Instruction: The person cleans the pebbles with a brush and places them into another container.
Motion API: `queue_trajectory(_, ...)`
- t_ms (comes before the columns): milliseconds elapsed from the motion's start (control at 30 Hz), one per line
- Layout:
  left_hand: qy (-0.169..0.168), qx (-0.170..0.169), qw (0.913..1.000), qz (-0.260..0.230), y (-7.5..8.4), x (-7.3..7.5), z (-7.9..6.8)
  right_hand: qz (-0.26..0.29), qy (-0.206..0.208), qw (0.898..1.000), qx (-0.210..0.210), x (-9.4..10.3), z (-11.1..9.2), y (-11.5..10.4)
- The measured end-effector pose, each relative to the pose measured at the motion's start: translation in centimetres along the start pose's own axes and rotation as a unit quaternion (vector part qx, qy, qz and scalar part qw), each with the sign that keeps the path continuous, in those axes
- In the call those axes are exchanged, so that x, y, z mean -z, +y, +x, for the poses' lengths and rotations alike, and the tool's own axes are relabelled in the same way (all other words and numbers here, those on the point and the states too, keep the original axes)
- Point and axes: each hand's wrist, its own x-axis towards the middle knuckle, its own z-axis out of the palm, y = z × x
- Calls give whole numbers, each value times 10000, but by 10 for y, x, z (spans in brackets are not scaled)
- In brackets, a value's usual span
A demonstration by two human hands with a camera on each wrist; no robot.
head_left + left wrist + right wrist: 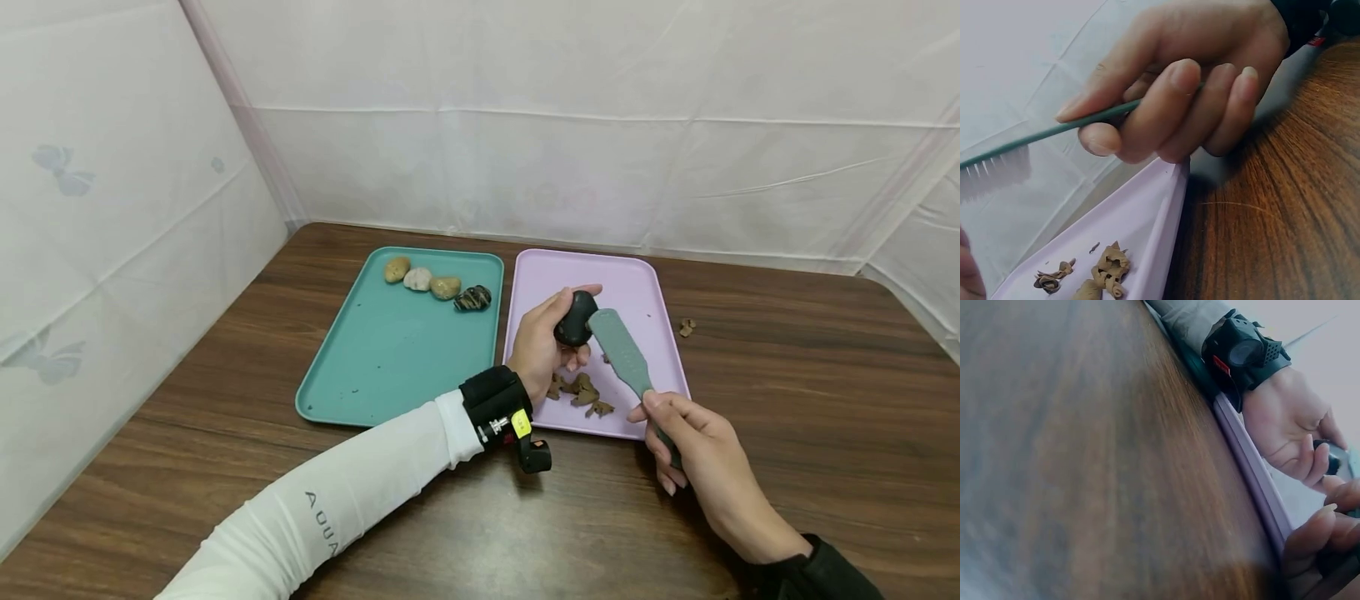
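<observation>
Over the lilac tray (pixel 540 271), my left hand (pixel 534 342) grips a smooth black stone (pixel 573 319) between thumb and fingers. My right hand (pixel 697 442) holds a green brush (pixel 626 354) by its handle. The brush head lies at the stone's right side; the head view hides whether the bristles touch it. White bristles (pixel 1007 170) point downward in the left wrist view, where the right hand (pixel 1179 94) is curled round the handle. Crumpled brown pieces (pixel 583 392) lie on the lilac tray below the left hand.
Left of the lilac tray is a teal tray (pixel 397 358). Several stones sit in a row near its back edge, among them a dark striped stone (pixel 472 298). One brown scrap (pixel 686 327) lies on the wooden table (pixel 810 392) at the right. White sheeting (pixel 480 167) hangs behind.
</observation>
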Motion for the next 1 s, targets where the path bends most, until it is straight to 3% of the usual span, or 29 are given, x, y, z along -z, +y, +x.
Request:
queue_trajectory(67,191,-116,9997,-66,0,1,0,-10,15,10000,-41,-1,0,-1)
queue_trajectory(167,345,-152,9992,-96,0,2,-1,330,35,9991,246,-1,0,0)
queue_trajectory(300,112,-54,9999,26,0,0,-2,547,-24,9968,583,-1,0,2)
queue_trajectory(400,-47,-21,10000,25,1,-1,-1,265,-74,9991,326,1,0,2)
queue_trajectory(533,-27,144,9995,-285,2,-2,0,213,111,9996,164,1,-1,2)
queue_trajectory(733,-143,241,9986,-454,1,-4,1,496,163,9959,736,0,-2,1)
queue_trajectory(900,-162,156,9989,-411,1,-5,3,215,248,9985,440,0,-1,0)
queue_trajectory(1000,-82,109,9982,-580,2,-6,3,404,404,9971,509,1,0,0)
